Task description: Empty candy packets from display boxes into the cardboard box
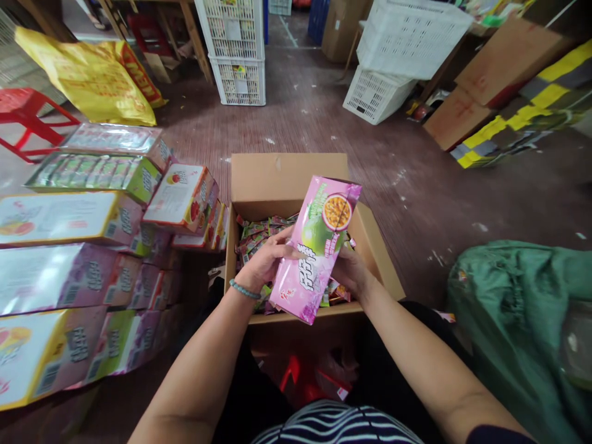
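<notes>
A pink and green box (314,250) with a passion fruit picture is tilted above an open cardboard carton (289,176). My left hand (271,259) grips its left side, the thumb lying on the printed face. On the other side, my right hand (351,268) holds the box from the right and beneath, its fingers mostly hidden behind it. Many small wrapped packets (256,237) fill the carton below.
Stacked printed boxes (50,271) stand at the left, beside a yellow bag (87,80) and red stool (23,111). White crates (238,80) are ahead. Green fabric (518,308) lies at the right, with brown cartons (504,61) behind.
</notes>
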`<state>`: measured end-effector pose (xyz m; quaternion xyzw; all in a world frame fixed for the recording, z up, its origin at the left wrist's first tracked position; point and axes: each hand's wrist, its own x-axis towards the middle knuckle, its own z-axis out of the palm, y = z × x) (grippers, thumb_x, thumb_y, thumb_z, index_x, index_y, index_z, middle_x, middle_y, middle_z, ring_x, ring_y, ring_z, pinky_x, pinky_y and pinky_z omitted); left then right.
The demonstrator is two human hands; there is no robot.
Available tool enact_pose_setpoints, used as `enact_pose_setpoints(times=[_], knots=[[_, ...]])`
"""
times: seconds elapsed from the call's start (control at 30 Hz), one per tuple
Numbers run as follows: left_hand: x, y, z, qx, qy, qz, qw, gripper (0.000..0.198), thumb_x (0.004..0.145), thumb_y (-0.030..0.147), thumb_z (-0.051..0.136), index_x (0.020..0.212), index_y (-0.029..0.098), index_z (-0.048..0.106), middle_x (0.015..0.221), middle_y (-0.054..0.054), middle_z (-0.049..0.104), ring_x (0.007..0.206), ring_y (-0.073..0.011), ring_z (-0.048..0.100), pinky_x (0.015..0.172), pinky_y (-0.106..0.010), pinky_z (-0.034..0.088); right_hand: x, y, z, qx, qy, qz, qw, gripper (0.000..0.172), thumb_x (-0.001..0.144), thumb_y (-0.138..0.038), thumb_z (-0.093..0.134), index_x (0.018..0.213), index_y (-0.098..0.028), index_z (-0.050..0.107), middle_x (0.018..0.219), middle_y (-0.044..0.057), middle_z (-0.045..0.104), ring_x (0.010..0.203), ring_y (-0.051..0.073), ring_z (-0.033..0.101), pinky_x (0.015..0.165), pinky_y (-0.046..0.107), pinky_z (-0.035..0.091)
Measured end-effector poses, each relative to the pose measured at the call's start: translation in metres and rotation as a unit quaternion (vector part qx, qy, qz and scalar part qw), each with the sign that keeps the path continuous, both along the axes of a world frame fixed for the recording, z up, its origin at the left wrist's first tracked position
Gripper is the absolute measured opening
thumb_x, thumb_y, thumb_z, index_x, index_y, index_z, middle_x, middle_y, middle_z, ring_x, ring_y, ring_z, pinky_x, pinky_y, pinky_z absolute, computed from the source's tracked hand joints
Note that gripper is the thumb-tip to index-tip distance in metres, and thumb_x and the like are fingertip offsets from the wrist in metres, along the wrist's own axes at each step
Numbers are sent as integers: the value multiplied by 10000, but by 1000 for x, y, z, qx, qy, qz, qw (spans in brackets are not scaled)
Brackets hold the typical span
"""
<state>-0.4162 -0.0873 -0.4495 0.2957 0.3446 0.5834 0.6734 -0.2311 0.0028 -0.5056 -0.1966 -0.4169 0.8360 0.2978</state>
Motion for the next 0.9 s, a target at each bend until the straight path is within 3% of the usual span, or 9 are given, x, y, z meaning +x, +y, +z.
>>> enact_pose_setpoints(times=[0.17, 0.4, 0.67, 0.8, 0.9], knots=[[-1, -15, 4, -36, -43, -22, 998, 639, 638, 258, 828, 1249, 117, 705, 986, -139, 803, 819, -287, 773, 725, -329, 599, -3, -3, -9, -16, -13, -14, 1000, 563, 600, -488, 975, 1043, -229, 744, 1046, 59, 765, 1141, 370, 689, 1052, 517, 566], [1, -6, 10, -20, 60, 78, 995, 735, 533, 173, 852, 1257, 146, 726, 989, -81, 807, 588, -177, 683, 569, -277, 547, -19, -2, -18, -47, 25, 8, 999, 540, 693, -499, 936, 1120, -230, 744, 1129, 58, 760, 1216, 355, 664, 1096, 518, 544], [6, -4, 6, -40, 23, 53, 998, 591, 506, 183, 865, 1086, 120, 770, 965, -115, 803, 692, -244, 737, 581, -286, 537, -5, 8, -18, -52, 17, -2, 999, 599, 556, -511, 974, 1044, -245, 754, 998, 48, 776, 1121, 384, 700, 1021, 565, 582], [8, -1, 6, -59, -2, 103, 993, 494, 512, 216, 896, 983, 123, 777, 934, -111, 800, 640, -202, 703, 625, -300, 561, -10, 10, -17, -55, -23, -34, 998, 629, 568, -571, 974, 1052, -248, 737, 1007, 47, 771, 1060, 353, 712, 935, 501, 618], [2, 1, 7, -38, 44, 142, 988, 481, 528, 198, 883, 996, 140, 794, 896, -80, 797, 624, -192, 686, 627, -306, 563, -16, 6, -9, 5, -87, -90, 992, 616, 644, -637, 946, 1047, -237, 708, 1061, 57, 753, 1025, 304, 707, 882, 423, 610]])
